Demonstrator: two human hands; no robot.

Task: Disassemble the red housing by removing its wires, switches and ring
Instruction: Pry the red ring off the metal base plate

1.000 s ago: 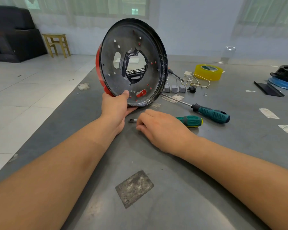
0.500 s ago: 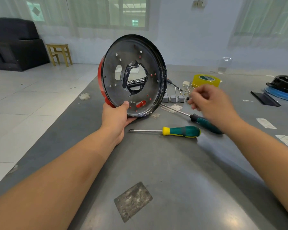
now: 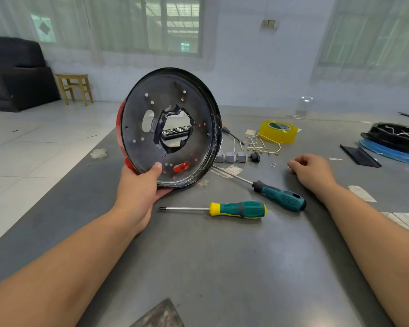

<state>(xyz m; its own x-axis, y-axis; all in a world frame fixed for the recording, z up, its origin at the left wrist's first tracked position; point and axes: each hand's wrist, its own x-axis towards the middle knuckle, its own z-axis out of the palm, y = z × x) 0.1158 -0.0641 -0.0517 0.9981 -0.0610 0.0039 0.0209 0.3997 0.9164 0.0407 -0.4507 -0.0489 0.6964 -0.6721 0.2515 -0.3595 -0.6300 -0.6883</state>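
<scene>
On the grey table (image 3: pixel 222 267), near its left edge, the red housing (image 3: pixel 169 128) stands up on its rim, and we look at its dark inner side with the big hole in the middle. The left hand (image 3: pixel 139 182) holds it from below, with the thumb on the dark face and the other fingers hidden behind. The rim seems to touch the table, but I cannot tell for sure.

It could tip or roll, I think, because only one hand keeps it up and the grip is low down. If it slips to the left, it may drop off the table onto the floor. The hole has rough, torn edges, so a finger poked in there might get cut.

The right hand (image 3: pixel 311 169) rests on the table, well apart from the housing, with its fingers loosely curled. I cannot tell if it holds anything small. It lies near two tiny screws (image 3: pixel 273 164), the loose wires (image 3: pixel 262 143) and three grey switches (image 3: pixel 230 157), which lie beside the housing. A careless sweep of that arm could knock the small parts away. Both arms reach forward. Two screwdrivers, one with yellow ends (image 3: pixel 236 209) and one dark (image 3: pixel 279 195), lie between the hands.
</scene>
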